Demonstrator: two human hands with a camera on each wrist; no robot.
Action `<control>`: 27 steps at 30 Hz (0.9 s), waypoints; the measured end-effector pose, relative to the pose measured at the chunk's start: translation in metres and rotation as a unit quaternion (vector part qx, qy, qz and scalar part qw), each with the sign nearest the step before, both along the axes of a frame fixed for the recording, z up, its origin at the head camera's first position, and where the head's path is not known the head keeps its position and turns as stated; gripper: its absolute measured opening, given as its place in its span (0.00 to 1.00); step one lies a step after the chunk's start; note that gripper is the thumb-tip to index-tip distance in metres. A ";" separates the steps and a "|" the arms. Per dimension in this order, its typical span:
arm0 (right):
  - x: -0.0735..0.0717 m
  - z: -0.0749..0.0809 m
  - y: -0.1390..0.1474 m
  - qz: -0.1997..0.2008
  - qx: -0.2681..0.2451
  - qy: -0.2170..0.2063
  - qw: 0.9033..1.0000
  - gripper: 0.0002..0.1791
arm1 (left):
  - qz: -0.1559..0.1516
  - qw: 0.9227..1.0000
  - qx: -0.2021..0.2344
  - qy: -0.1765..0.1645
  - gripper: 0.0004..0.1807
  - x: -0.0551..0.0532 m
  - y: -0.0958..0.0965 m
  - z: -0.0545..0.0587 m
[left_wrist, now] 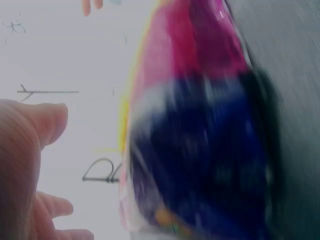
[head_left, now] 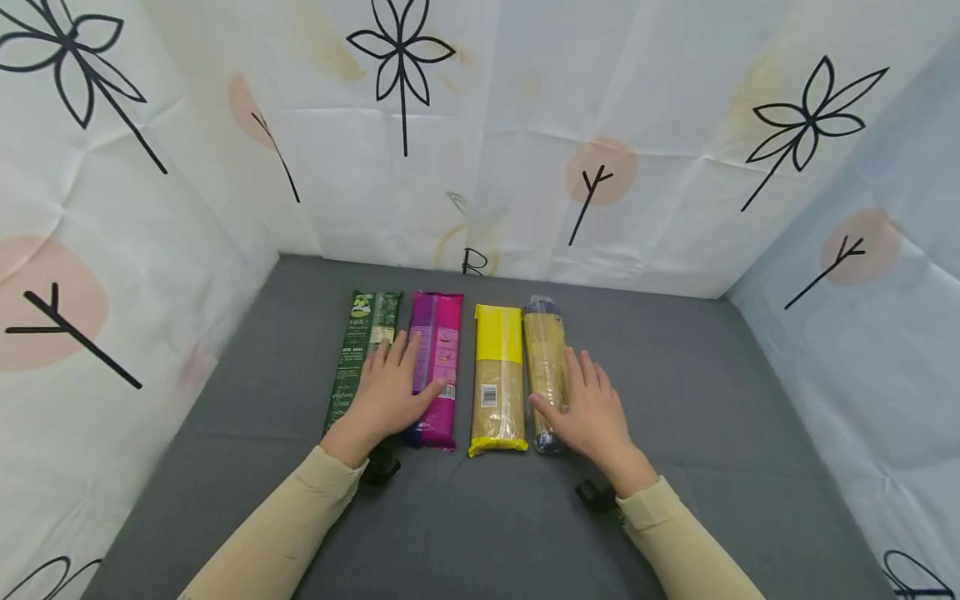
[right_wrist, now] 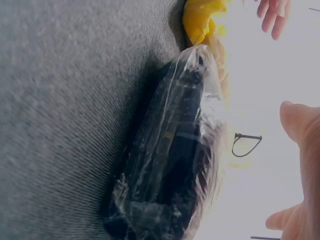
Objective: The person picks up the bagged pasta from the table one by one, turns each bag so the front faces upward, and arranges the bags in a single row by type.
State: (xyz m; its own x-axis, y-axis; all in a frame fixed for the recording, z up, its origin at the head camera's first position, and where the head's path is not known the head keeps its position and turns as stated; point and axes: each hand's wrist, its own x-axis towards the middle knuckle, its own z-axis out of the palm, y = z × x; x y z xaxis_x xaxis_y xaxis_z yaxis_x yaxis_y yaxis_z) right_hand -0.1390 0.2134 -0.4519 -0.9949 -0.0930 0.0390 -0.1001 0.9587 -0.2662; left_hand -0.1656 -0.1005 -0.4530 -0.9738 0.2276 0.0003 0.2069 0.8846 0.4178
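Four long flat food packs lie side by side on the grey table in the head view. My left hand (head_left: 385,398), fingers straight and spread, is over the green pack (head_left: 349,367) and the pink-and-purple pack (head_left: 447,333). In the left wrist view a gap shows between the thumb and that pink pack's dark blue end (left_wrist: 200,140). Over the clear pack (head_left: 544,342) of dry spaghetti with dark blue ends is my right hand (head_left: 596,410), fingers extended and holding nothing. Between the hands lies a yellow-ended pack of dry spaghetti (head_left: 498,400).
Grey cloth covers the table (head_left: 480,533). White curtains (head_left: 517,92) with flower and twig drawings stand behind it and on both sides. Dark straps or mounts (head_left: 596,496) sit under the wrists.
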 end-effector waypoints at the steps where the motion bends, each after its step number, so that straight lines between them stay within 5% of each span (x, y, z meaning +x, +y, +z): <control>1: 0.000 -0.001 0.001 0.000 -0.008 -0.003 1.000 0.57 | -0.004 1.000 0.007 -0.003 0.50 0.000 0.003 0.000; 8: 0.004 0.000 0.012 0.000 -0.101 -0.047 0.994 0.58 | -0.042 0.997 0.070 -0.006 0.49 -0.001 0.029 0.004; 15: 0.006 0.008 0.023 -0.038 -0.283 -0.162 0.945 0.57 | -0.060 0.985 0.153 -0.054 0.49 0.001 0.059 0.006; 19: 0.005 0.006 0.027 -0.058 -0.300 -0.191 0.933 0.56 | -0.068 0.974 0.200 -0.086 0.48 0.001 0.079 0.008; 27: 0.005 0.001 0.027 -0.077 -0.307 -0.192 0.929 0.51 | -0.084 0.953 0.260 -0.128 0.46 -0.008 0.115 0.002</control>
State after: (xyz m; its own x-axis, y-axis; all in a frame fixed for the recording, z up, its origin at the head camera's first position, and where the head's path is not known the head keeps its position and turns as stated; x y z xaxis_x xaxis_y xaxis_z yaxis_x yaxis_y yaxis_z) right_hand -0.1337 0.2403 -0.4506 -0.9461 -0.0259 -0.3228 0.2411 0.6091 -0.7556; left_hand -0.1737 0.0147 -0.4514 -0.9072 0.4137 -0.0767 0.1597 0.5072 0.8469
